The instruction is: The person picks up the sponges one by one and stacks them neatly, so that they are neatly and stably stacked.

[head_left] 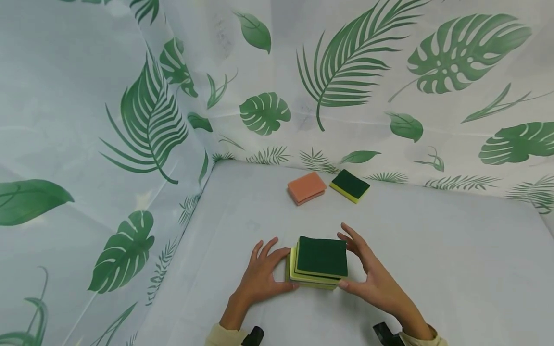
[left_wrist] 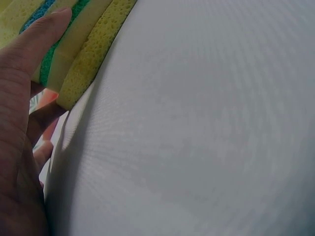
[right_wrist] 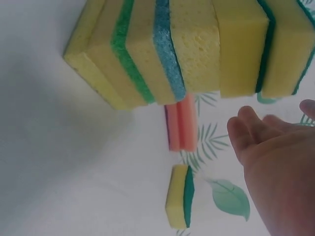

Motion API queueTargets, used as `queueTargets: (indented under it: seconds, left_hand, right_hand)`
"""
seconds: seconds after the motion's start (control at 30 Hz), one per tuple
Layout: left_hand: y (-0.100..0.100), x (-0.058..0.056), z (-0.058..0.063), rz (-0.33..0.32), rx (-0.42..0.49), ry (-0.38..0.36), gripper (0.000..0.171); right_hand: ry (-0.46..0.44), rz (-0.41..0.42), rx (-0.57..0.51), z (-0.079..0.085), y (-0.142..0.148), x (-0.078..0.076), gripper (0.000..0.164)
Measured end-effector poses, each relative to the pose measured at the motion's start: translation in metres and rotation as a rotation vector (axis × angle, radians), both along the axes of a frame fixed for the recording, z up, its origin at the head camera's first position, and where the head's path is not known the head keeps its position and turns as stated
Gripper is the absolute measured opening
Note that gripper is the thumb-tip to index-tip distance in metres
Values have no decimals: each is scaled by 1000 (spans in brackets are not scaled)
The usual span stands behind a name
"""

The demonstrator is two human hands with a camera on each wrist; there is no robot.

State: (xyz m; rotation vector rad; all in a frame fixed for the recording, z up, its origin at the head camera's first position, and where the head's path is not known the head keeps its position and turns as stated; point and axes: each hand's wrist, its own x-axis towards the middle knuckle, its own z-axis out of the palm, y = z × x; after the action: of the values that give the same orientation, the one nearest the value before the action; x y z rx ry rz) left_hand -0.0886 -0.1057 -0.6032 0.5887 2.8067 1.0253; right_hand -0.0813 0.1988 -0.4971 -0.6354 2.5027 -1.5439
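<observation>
Head view: sponge stack (head_left: 322, 258) on tabletop (head_left: 467, 269), hands apart at its sides. Left hand (head_left: 261, 275) touches left side; right hand (head_left: 373, 276) has fingers spread, thumb at front corner. Tabletop stretches wide to right. Orange sponge (head_left: 307, 186), green-yellow sponge (head_left: 349, 185) near back edge. Right wrist view shows blue band (right_wrist: 166, 49) in stack, hard to see from head.
</observation>
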Motion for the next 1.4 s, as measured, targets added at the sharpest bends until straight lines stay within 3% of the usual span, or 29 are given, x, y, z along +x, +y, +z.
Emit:
queueTargets:
  seconds: [0.2,0.37,0.73,1.07,1.4]
  left_hand:
    - [-1,0,0,-5,0,4,83]
    - [-1,0,0,-14,4,-1,83]
    - [-2,0,1,-11,17,-8,83]
    - [-3,0,-1,-14,26,13,82]
    - [-3,-1,-1,-19,26,16,82]
  right_hand:
    - [61,29,-120,-5,11,-11,97]
    - [107,-23,-171,-8,22,-19,86]
    - [64,-220,-45,-19,45,-38,85]
    - [16,-324,67,-28,57,-63,85]
    - [-43,-370,72,-36,63,-82,88]
